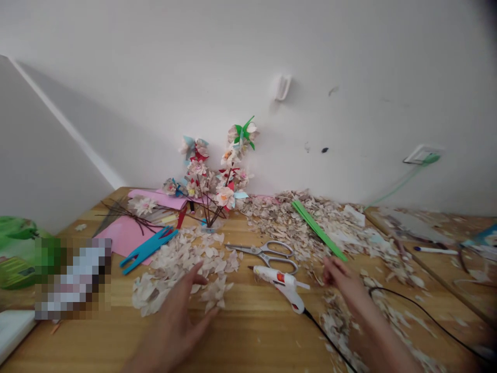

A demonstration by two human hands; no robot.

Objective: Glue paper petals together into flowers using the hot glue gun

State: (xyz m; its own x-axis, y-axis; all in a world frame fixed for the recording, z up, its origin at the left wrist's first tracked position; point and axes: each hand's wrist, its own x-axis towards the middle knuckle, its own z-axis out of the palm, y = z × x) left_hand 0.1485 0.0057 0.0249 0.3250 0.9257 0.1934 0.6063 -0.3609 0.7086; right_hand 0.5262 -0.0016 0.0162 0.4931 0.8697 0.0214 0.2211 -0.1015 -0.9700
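The left hand (180, 305) is holding its thumb and fingers wide apart, and a pale petal flower (213, 294) is lying in the gap between them, low on the wooden table (248, 344). I can't tell if the thumb is touching it. The right hand (337, 272) is curling its fingers near the low end of the green strips (319, 230); I can't tell if it is holding anything. Between the hands, a white glue gun (285, 284) is lying on its side, with gray scissors (265, 255) resting just behind it. Loose petals (174, 261) are lying past the left hand, beside a blue strip (149, 250). Farther back, flowers on brown stems (226, 197) are standing near the wall (155, 77).
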